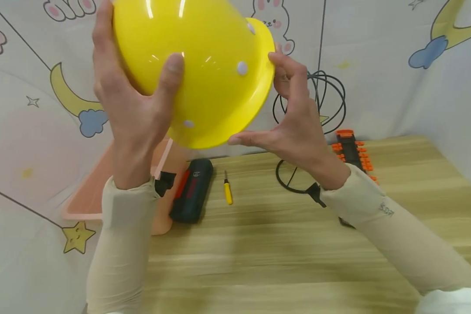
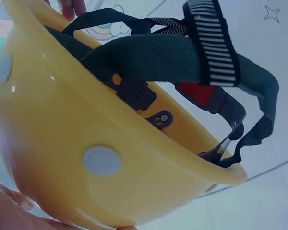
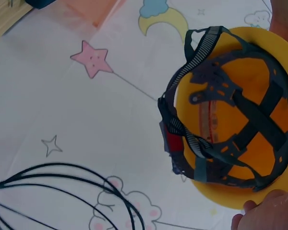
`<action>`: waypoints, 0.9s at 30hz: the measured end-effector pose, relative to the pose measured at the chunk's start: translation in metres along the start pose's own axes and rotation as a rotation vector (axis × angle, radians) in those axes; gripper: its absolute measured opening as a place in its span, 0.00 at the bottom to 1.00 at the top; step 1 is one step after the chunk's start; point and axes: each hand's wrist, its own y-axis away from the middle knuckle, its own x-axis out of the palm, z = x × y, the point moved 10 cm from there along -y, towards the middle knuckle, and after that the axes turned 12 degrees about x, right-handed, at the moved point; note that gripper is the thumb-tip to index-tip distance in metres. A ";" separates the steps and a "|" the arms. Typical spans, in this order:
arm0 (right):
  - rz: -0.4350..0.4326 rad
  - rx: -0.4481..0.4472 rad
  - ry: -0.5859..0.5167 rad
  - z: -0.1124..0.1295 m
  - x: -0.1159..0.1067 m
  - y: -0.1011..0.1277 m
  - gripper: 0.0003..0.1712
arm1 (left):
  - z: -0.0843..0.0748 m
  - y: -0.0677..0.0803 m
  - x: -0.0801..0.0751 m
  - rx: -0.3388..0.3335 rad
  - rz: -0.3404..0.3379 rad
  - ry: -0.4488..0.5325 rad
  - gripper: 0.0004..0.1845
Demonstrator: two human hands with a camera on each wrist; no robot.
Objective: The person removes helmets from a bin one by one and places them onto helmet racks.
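A yellow hard hat [image 1: 204, 87] is held up above the table, tilted, its crown toward the left in the head view. My left hand [image 1: 131, 100] grips the crown, thumb across the near side and fingers round the far side. With thumb and fingers spread along the brim, my right hand [image 1: 298, 117] holds the hat's other side. The left wrist view shows the dark green strap [image 2: 153, 60] and the hat's rim. Inside the shell, the right wrist view shows the dark harness [image 3: 259, 115] and a red-and-black adjuster [image 3: 173, 139].
A pink bin [image 1: 82, 216] stands at the left. Beside it lie a dark case with red [image 1: 192, 192] and a yellow-handled screwdriver [image 1: 228, 192]. Black wire loops [image 1: 339, 100] rise by the wall, near a black-and-orange rack [image 1: 351, 150]. A patterned sheet [image 1: 377, 87] hangs behind.
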 end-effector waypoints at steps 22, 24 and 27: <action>-0.243 0.116 0.038 0.015 -0.061 0.020 0.71 | -0.030 -0.023 0.054 0.088 0.111 0.098 0.45; -0.267 0.125 0.031 0.017 -0.068 0.022 0.71 | -0.033 -0.025 0.061 0.100 0.124 0.111 0.44; -0.305 0.149 0.014 0.018 -0.078 0.025 0.72 | -0.038 -0.027 0.072 0.118 0.152 0.121 0.43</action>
